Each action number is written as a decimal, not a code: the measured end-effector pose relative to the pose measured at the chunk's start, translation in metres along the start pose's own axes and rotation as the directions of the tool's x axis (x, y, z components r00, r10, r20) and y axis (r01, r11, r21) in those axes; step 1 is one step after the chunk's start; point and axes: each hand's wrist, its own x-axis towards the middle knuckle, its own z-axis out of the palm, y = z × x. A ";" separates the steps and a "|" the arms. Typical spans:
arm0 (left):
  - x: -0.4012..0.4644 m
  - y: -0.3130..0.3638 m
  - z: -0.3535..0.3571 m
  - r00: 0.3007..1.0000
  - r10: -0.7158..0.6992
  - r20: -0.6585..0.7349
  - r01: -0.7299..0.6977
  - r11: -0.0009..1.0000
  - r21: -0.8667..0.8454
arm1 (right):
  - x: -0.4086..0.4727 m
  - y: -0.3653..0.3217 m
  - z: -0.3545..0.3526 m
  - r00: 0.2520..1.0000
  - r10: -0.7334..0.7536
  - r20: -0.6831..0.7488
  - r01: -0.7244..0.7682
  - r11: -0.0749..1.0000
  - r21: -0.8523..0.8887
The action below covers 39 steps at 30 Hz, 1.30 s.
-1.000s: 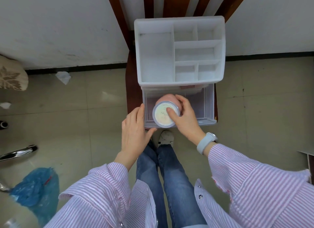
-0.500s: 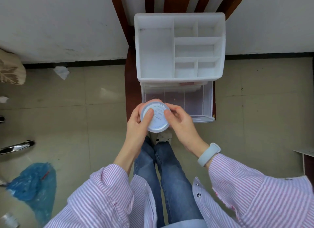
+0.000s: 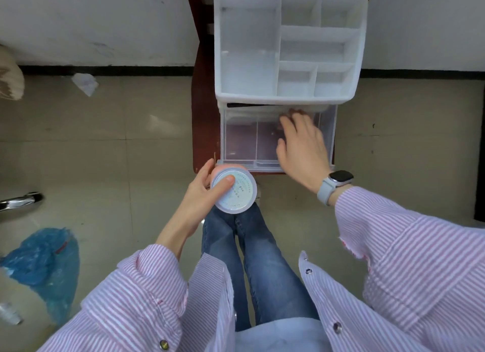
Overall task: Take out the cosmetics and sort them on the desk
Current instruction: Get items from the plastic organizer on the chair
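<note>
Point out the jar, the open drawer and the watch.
jar [image 3: 237, 192]: head view, on its round lid.
drawer [image 3: 240, 139]: head view, on its clear floor, left section.
watch [image 3: 341, 178]: head view, on its dark face.

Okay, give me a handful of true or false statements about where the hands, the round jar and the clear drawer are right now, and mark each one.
1. The left hand holds the round jar, thumb on its flat labelled face. True.
2. The jar lies inside the drawer. False: it is held in front of the clear drawer, out of it.
3. The right hand reaches into the pulled-out drawer. True.
4. The right hand has its grip on the jar as well. False: only the left hand touches it.
5. The white organizer on top has its compartments full of cosmetics. False: no items show in them.
</note>
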 end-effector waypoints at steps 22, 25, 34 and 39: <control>0.006 -0.007 -0.007 0.999 0.010 0.040 -0.010 1.000 0.002 | 0.004 0.011 0.009 0.977 -0.121 0.174 0.111 0.992 0.067; 0.005 -0.009 -0.007 0.999 0.012 0.048 -0.011 1.000 -0.009 | 0.001 0.014 0.009 0.969 -0.089 0.229 0.069 0.993 0.097; 0.006 -0.012 -0.003 0.998 0.032 0.048 -0.029 0.998 -0.048 | 0.011 0.016 0.007 0.886 -0.116 0.449 0.095 0.993 0.069; 0.007 -0.017 0.000 0.998 0.050 0.035 -0.048 0.997 -0.052 | 0.009 0.016 0.008 0.878 -0.120 0.463 0.111 0.993 0.046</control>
